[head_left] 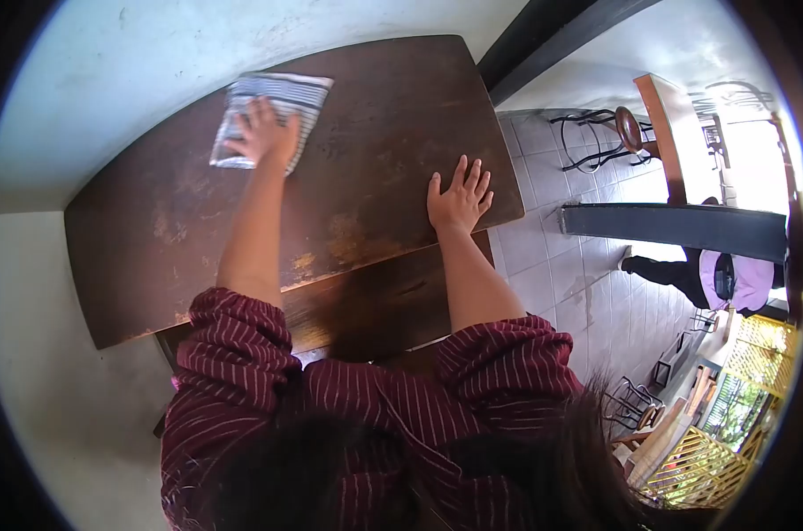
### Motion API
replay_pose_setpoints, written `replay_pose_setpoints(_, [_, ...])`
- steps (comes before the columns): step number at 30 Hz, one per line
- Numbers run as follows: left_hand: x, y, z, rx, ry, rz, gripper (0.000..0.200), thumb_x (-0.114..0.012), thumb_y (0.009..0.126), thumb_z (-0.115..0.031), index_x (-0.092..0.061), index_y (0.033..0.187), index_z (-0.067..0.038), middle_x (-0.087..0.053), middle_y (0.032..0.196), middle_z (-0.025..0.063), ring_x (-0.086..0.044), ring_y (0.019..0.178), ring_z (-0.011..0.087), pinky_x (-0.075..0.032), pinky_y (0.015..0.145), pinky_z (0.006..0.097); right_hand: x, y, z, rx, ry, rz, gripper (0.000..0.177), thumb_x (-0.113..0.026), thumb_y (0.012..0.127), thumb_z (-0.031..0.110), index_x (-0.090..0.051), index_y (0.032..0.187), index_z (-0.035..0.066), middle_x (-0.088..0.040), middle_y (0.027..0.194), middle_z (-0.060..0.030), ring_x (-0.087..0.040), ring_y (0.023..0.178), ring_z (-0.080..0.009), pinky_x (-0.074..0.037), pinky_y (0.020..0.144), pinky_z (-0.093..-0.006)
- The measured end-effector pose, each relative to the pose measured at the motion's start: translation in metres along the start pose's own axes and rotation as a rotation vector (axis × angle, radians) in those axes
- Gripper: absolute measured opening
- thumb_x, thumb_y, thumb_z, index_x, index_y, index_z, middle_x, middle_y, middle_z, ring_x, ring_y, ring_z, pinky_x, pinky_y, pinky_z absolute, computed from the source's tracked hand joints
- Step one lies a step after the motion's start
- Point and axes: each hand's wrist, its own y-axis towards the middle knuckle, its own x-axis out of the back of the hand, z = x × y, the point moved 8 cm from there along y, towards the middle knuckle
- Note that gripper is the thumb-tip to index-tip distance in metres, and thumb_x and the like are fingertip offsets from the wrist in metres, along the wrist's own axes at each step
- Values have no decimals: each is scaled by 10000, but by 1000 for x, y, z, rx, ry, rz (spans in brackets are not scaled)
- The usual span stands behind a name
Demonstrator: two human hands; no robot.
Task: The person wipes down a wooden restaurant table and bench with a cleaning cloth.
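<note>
My left hand lies on a folded, striped white and dark cloth near the far edge of the brown wooden table. Its fingers are stretched out over the cloth and slightly blurred; part of the cloth is hidden under the palm. Flat on the bare wood near the table's right end rests my right hand, fingers apart and nothing in it. The tabletop has worn, lighter patches toward its near edge.
A pale wall runs along the table's far side. Below the near edge is a wooden bench. To the right are a tiled floor, a dark post, a round stool and a person in a lilac top.
</note>
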Motion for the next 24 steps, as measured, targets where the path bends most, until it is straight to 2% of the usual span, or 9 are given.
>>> replay_pose_setpoints(4, [-4,-58,-113,-501,-12,41,706,-392,813,-587,-216,1401,-239,-146,1477,10,-138,1350,294,-28,1014,639,1,-1,1,7,-7,9,636,-391,854,465,-229,1397,175,-169,1459,-58,-131,1347,-275,-116,1073,-474])
replay_pose_setpoints(7, [-18,-99,-171,-870,-56,63,713,-399,800,-613,-229,1395,-260,-170,1470,-17,-153,1350,243,-33,1041,603,-1,0,2,-2,-10,17,640,-400,851,459,-231,1396,169,-167,1459,-53,-131,1347,-273,-120,1072,-476])
replay_pose_setpoints(10, [-18,-104,-177,-948,-73,55,726,-398,790,-630,-227,1395,-268,-179,1467,-28,-151,1352,231,-37,1048,593,-4,1,-2,-12,-55,14,644,-417,842,454,-236,1394,175,-173,1458,-52,-134,1346,-274,-126,1069,-485])
replay_pose_setpoints(13, [-17,-87,-169,-944,-94,93,730,-401,785,-637,-226,1395,-275,-176,1468,-33,-144,1354,227,-32,1049,591,2,-1,0,-2,10,2,641,-415,843,449,-246,1393,167,-169,1458,-66,-133,1347,-276,-118,1065,-484])
replay_pose_setpoints(17, [-6,-35,-119,-676,-52,35,717,-439,789,-607,-233,1392,-278,-181,1469,-19,-171,1349,246,-36,1037,604,0,0,-1,-9,-2,-6,636,-407,849,459,-236,1394,179,-174,1458,-63,-134,1347,-278,-116,1069,-486])
replay_pose_setpoints(22, [7,36,14,-284,83,37,685,-429,808,-580,-230,1393,-284,-163,1475,-24,-162,1353,240,-49,1036,597,1,-1,1,-6,13,16,630,-397,855,461,-231,1395,183,-178,1456,-71,-129,1348,-280,-117,1071,-477])
replay_pose_setpoints(24, [5,51,80,-82,125,35,689,-355,825,-606,-182,1407,-282,-112,1484,-42,-125,1362,226,-43,1046,583,1,-1,0,-10,21,14,630,-396,855,461,-230,1395,182,-178,1456,-72,-131,1348,-277,-117,1072,-475])
